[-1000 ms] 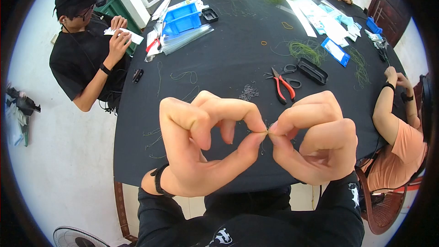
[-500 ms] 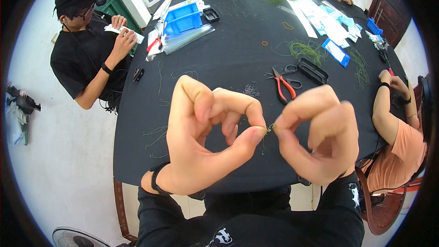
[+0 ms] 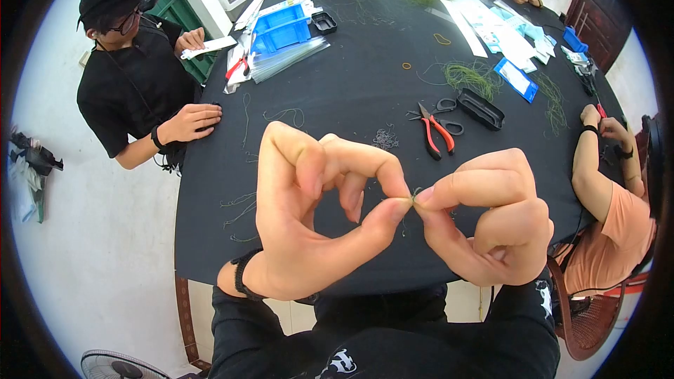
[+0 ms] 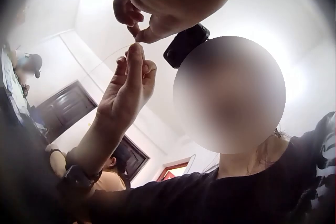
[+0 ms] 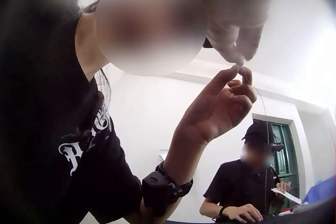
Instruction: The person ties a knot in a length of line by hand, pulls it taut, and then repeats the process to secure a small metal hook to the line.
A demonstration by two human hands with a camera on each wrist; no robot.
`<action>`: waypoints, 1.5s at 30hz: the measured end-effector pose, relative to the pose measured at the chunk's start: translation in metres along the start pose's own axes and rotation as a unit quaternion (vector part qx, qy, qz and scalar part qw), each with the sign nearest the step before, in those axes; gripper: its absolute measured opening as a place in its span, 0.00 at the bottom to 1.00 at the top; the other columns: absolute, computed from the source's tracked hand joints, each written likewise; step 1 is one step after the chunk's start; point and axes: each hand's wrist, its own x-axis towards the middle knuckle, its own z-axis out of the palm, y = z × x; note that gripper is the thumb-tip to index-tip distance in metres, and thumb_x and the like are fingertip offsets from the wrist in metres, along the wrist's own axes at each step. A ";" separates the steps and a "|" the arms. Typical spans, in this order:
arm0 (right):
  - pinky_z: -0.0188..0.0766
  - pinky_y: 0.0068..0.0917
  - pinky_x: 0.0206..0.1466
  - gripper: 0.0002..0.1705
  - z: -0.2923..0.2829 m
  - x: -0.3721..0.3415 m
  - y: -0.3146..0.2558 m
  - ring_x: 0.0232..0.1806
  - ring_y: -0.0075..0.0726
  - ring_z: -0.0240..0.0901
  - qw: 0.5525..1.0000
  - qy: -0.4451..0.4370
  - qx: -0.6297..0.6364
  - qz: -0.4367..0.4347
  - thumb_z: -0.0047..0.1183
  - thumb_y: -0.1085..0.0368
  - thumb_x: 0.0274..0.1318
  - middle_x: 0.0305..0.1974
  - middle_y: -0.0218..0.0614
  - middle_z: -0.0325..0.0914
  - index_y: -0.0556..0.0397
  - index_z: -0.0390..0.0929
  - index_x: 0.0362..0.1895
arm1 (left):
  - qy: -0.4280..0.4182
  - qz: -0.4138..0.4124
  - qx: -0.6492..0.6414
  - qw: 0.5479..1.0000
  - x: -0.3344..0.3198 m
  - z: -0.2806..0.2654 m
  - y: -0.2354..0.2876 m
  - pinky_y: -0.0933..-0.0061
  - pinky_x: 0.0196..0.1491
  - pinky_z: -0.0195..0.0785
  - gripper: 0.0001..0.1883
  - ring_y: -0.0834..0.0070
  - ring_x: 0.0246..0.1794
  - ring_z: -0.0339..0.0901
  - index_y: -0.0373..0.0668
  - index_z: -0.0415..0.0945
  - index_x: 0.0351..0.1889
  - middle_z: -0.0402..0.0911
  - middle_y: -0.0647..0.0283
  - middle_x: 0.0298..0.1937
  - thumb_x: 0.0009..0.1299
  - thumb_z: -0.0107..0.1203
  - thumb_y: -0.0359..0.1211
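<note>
A thin green thread is pinched between both hands over the black table. My left hand grips it between thumb and index fingertips, the other fingers curled. My right hand pinches it from the other side, its fingertips almost touching the left ones. In the right wrist view a fine strand hangs down in a curve from the fingertips. The part of the thread between the fingertips is too small to make out. Past the hands lies a small heap of dark bits.
Red-handled pliers, black scissors and a black tray lie beyond my right hand. Green thread bundles sit behind them. A blue bin stands at the back left. Other people sit around the black table.
The right hand has turned and moved back close against the left fingertips. The person at the left has lowered one hand onto the table edge and holds a white strip in the other.
</note>
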 end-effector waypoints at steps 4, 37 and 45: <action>0.62 0.19 0.26 0.27 0.000 0.001 0.001 0.27 0.31 0.67 1.000 -0.004 0.007 0.005 0.58 0.86 0.26 0.30 0.39 0.76 0.47 0.57 0.26 | -0.009 0.009 0.004 1.000 0.002 0.000 -0.001 0.88 0.26 0.55 0.26 0.86 0.21 0.55 0.46 0.47 0.31 0.76 0.54 0.31 0.52 0.58 0.17; 0.59 0.21 0.29 0.25 -0.006 0.004 0.000 0.27 0.31 0.67 1.000 -0.010 0.001 -0.023 0.59 0.85 0.26 0.30 0.38 0.76 0.48 0.61 0.26 | -0.016 -0.114 -0.138 0.984 0.002 -0.002 0.001 0.90 0.27 0.54 0.24 0.88 0.26 0.51 0.47 0.48 0.32 0.75 0.55 0.33 0.55 0.56 0.19; 0.60 0.21 0.29 0.23 -0.004 -0.003 0.000 0.28 0.32 0.67 1.000 0.005 0.002 -0.007 0.59 0.85 0.22 0.31 0.36 0.77 0.47 0.60 0.17 | -0.021 -0.095 -0.129 0.987 0.001 0.000 0.001 0.90 0.26 0.55 0.24 0.89 0.23 0.51 0.47 0.48 0.32 0.75 0.54 0.33 0.55 0.56 0.18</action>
